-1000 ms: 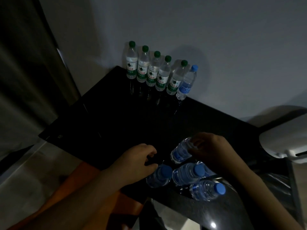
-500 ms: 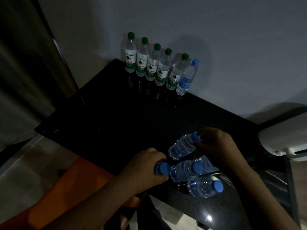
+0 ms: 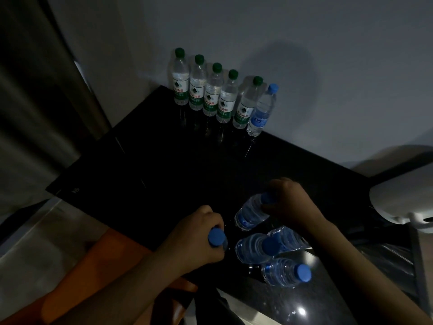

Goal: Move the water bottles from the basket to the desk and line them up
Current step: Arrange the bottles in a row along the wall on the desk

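Note:
On the black desk [image 3: 164,165] a row of several green-capped bottles [image 3: 212,90] stands against the wall, ending at the right with one blue-capped bottle [image 3: 261,111]. Near the desk's front edge my left hand [image 3: 194,238] grips a blue-capped bottle [image 3: 216,238]; only its cap shows above my fist. My right hand [image 3: 290,202] holds the neck of a second blue-capped bottle [image 3: 250,213], which is tilted. Three more blue-capped bottles [image 3: 255,247] [image 3: 287,238] [image 3: 284,273] lie together just in front of it. The basket is too dark to make out.
A grey curtain [image 3: 35,90] hangs at the left. An orange seat [image 3: 100,254] sits below the desk's front edge. A white object [image 3: 403,195] juts in at the right. Metal framing [image 3: 398,254] shows at the lower right.
My left hand has closed round a blue-capped bottle and pulled it left, away from the cluster. My right hand has tipped its bottle more upright.

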Available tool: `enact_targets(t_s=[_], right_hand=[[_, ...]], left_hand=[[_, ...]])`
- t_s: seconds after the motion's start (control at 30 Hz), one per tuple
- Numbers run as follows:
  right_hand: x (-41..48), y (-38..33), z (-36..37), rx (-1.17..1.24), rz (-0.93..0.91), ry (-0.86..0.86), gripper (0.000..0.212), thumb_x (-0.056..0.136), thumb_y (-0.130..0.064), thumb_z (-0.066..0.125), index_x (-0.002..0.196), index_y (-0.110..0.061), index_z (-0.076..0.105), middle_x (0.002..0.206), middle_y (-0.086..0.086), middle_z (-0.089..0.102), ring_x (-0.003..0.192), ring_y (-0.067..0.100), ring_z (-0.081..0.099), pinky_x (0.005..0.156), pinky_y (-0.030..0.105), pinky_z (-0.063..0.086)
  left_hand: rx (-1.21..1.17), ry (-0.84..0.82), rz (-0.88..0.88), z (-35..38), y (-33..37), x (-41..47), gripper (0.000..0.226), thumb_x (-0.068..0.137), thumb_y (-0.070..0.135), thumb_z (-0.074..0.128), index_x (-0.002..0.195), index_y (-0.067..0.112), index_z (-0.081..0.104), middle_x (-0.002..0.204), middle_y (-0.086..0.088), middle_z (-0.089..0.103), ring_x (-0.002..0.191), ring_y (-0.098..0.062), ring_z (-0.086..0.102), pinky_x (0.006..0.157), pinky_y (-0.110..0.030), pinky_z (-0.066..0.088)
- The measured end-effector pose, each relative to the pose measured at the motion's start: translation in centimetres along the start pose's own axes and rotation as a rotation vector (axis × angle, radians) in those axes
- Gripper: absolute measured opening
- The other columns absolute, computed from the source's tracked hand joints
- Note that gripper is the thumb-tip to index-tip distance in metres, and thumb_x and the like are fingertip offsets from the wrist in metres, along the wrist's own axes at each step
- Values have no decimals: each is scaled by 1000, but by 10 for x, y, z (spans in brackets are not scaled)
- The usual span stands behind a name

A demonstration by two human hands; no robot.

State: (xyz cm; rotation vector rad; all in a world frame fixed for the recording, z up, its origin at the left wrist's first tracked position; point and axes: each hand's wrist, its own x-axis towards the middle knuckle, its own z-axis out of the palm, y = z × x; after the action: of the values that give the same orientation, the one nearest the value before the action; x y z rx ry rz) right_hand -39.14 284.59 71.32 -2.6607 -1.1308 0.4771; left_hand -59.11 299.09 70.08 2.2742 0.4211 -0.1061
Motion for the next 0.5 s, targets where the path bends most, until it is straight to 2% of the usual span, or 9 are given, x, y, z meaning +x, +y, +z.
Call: enact_targets(t_s=[0.07, 0.17, 0.23, 0.33, 0.43, 0.5], right_hand=[[7, 3, -5, 41, -15, 5, 27, 76, -23, 74, 101, -17, 65, 93, -5, 49, 79, 11, 53, 56, 11, 34], [14, 6, -13, 90, -12, -9, 26, 77, -24, 75, 99, -16, 65, 97, -1, 57, 82, 11, 57, 63, 16, 46], [18, 8, -21, 139, 7, -2, 26, 76, -22, 75, 99, -17, 64, 93, -4, 58, 78, 6, 57, 63, 18, 50], [32, 16, -37, 187, 13, 18, 28, 76, -21, 76, 100, -18, 64, 84, -13, 53, 72, 0, 54, 56, 12, 43], [50, 26, -54, 177, 0, 43, 29, 76, -22, 77, 102, -17, 64, 87, -9, 56, 73, 1, 53, 58, 10, 39], [63, 34, -65, 188, 2, 63, 28, 76, -22, 78, 101, -17, 65, 88, -5, 58, 72, 1, 54, 58, 12, 42]], left_hand=[[-10, 20, -31, -4, -2, 3, 25, 67, 26, 75, 86, 22, 58, 93, 14, 44, 78, -3, 54, 66, -16, 48], [-11, 33, -53, -10, -3, 9, 25, 67, 25, 75, 86, 22, 60, 93, 14, 46, 79, -3, 54, 66, -13, 45], [-14, 34, -58, -14, -1, 13, 25, 66, 25, 76, 86, 22, 60, 94, 13, 47, 80, -3, 55, 67, -15, 48], [-20, 65, -66, -22, 3, 21, 25, 65, 24, 77, 85, 23, 61, 92, 14, 48, 78, -1, 56, 68, -17, 51], [-33, 93, -62, -31, 6, 32, 24, 64, 26, 78, 81, 29, 60, 89, 16, 49, 78, 1, 55, 61, -10, 46], [-38, 104, -50, -36, 9, 41, 25, 65, 25, 77, 80, 31, 59, 89, 16, 49, 80, 4, 54, 61, -8, 44]])
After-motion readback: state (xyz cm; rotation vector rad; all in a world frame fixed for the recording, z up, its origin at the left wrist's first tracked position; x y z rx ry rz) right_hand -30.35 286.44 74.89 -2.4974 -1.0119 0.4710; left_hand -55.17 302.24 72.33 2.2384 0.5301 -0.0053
